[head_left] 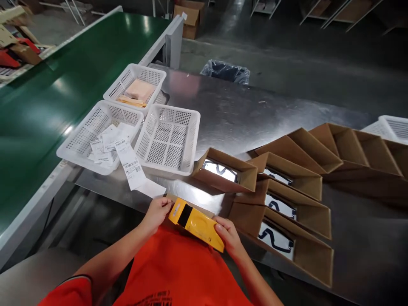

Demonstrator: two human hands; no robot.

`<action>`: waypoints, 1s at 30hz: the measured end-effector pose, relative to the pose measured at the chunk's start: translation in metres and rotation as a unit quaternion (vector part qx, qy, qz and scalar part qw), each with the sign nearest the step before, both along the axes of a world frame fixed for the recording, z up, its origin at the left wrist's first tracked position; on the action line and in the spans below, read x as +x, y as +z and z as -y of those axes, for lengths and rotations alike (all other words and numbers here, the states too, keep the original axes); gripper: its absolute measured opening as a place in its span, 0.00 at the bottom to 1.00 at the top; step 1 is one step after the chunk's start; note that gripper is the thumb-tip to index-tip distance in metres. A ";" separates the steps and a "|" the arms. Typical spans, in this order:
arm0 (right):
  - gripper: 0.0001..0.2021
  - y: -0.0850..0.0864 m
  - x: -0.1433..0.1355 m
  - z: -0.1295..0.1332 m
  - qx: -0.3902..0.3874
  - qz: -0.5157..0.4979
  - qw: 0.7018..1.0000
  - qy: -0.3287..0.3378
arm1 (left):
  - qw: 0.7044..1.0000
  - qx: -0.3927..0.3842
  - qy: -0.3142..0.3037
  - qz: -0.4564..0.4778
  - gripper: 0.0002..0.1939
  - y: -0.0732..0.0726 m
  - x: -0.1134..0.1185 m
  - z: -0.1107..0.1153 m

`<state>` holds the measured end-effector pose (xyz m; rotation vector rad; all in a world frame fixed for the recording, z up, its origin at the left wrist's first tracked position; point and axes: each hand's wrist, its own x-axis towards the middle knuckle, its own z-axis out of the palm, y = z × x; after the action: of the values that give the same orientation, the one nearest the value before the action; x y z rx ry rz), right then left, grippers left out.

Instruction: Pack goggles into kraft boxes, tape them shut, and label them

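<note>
A yellow package (199,223) with a black band is tilted in front of my red shirt, close to the table's front edge. My right hand (228,238) is closed around its right end, thumb on the top face. The fingers of my left hand (157,214) are pinched together at its upper left corner. Just behind the package shows a strip of brown cardboard (191,205), mostly hidden. To the right, several open cardboard boxes (314,257) hold white items with black zigzag marks (276,240). A long printed label strip (130,165) hangs from a basket near my left hand.
White plastic baskets stand at left: one with paper slips (73,151), one with tan envelopes (111,91), and a bare one (164,170). A green conveyor belt (63,85) runs alongside the metal table (223,110). A lined bin (226,72) stands beyond the table.
</note>
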<state>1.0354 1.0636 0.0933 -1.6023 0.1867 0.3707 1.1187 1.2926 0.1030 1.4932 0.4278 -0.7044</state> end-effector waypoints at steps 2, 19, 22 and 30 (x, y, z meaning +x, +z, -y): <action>0.27 0.008 0.004 -0.003 -0.011 -0.020 0.999 0.036 | 1.000 0.021 0.020 0.011 0.20 -0.006 0.005 -0.014; 0.25 0.030 0.024 -0.029 -0.157 -0.110 0.980 0.051 | 0.985 0.152 0.036 0.070 0.17 -0.126 0.014 -0.068; 0.25 0.031 0.025 -0.030 -0.154 -0.111 0.981 0.043 | 0.977 0.185 0.012 0.103 0.16 -0.142 -0.001 -0.050; 0.24 0.025 0.023 -0.024 -0.121 -0.122 0.984 0.035 | 0.959 0.236 -0.075 0.137 0.09 -0.146 -0.017 -0.043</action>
<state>1.0585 1.0879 0.1183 -1.8033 0.3749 0.6193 1.1012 1.3353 -0.0426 2.0618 0.2801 -0.5187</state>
